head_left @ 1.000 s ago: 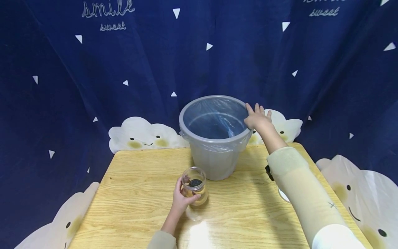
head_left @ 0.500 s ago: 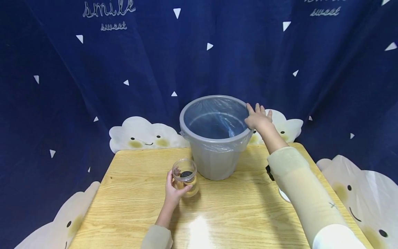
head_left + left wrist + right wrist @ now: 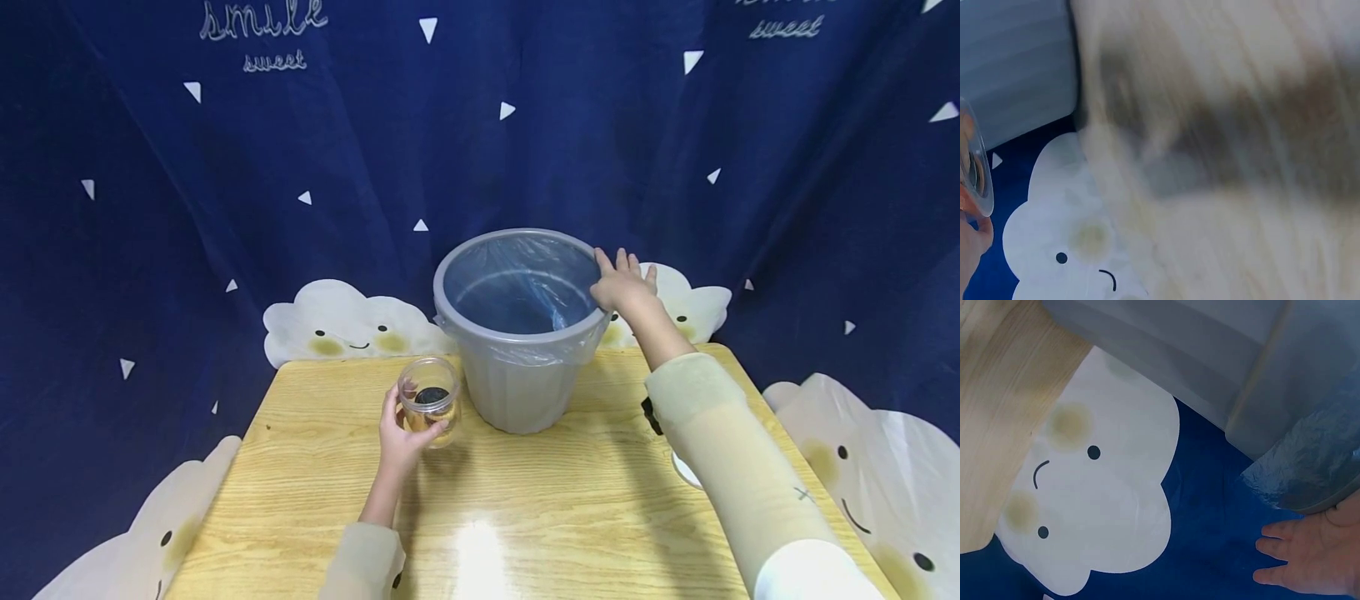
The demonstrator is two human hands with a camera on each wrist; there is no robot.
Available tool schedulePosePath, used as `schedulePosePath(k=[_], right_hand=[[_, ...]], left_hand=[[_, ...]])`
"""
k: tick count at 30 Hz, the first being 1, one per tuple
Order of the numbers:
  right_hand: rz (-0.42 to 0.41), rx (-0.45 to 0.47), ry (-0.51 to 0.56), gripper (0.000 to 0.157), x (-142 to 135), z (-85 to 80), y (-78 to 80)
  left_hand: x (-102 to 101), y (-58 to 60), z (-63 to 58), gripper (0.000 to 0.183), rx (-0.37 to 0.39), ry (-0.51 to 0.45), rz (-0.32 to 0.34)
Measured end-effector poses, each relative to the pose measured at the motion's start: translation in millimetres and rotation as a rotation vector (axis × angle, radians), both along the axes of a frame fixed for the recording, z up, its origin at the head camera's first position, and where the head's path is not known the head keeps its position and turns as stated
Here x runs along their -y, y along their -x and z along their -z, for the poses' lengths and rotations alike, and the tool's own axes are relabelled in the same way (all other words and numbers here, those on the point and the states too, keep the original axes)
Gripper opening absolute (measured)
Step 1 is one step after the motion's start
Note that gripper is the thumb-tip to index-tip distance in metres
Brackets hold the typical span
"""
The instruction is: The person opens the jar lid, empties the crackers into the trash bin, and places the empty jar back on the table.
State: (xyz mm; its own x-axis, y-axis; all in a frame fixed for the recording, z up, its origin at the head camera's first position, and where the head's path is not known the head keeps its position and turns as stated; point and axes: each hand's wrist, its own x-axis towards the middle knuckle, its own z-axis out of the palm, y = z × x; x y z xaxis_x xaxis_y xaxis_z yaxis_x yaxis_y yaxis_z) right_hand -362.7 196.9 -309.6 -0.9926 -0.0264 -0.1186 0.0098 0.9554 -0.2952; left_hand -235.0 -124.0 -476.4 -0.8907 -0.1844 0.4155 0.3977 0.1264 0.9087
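Observation:
My left hand (image 3: pixel 405 429) grips a clear jar (image 3: pixel 442 417) from its left side, with the thumb across the front. A dark round thing (image 3: pixel 431 396) shows inside the jar. Held over the table left of the trash can (image 3: pixel 517 383), the jar has no lid on its mouth. In the left wrist view, part of the jar (image 3: pixel 982 169) appears at the left edge. My right hand (image 3: pixel 624 286) rests on the right rim of the grey trash can, its fingers straight and spread. A clear plastic bag (image 3: pixel 555 354) lines the can and folds over its rim.
The trash can stands at the back of the wooden table (image 3: pixel 337 483). A white round-edged thing (image 3: pixel 685 472) lies partly hidden behind my right sleeve. A dark blue curtain (image 3: pixel 360 142) with white clouds hangs behind the table and along both sides.
My left hand has carried the jar left and farther back, away from the trash can's front. My right hand has stayed on the rim.

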Motion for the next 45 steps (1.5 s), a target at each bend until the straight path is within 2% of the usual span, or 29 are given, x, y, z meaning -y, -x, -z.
schedulePosePath(k=[11,22,29,31,38,45], right_hand=[[-0.001,0.003,-0.001,0.067,-0.1,-0.8,0.5],[0.001,-0.011,-0.014,0.067,0.2,0.4,1.8],[0.001,-0.008,-0.013,0.067,0.6,-0.3,0.7],[0.001,-0.007,-0.010,0.067,0.8,-0.7,0.2],[0.000,0.006,-0.007,0.067,1.7,-1.1,0.2],[0.005,0.000,-0.012,0.067,1.1,-0.5,0.9]], left_hand=[[9.9,13.5,-19.0,0.073,-0.057,0.010,-0.040],[15.6,29.2,-41.1,0.072,-0.158,0.066,-0.139],[26.2,53.8,-32.6,0.076,-0.152,0.053,-0.188],[26.6,57.8,-35.0,0.076,-0.161,0.065,-0.214],[27.5,71.5,-54.1,0.076,-0.227,0.152,-0.307],[27.8,82.2,-72.7,0.078,-0.249,0.197,-0.282]])
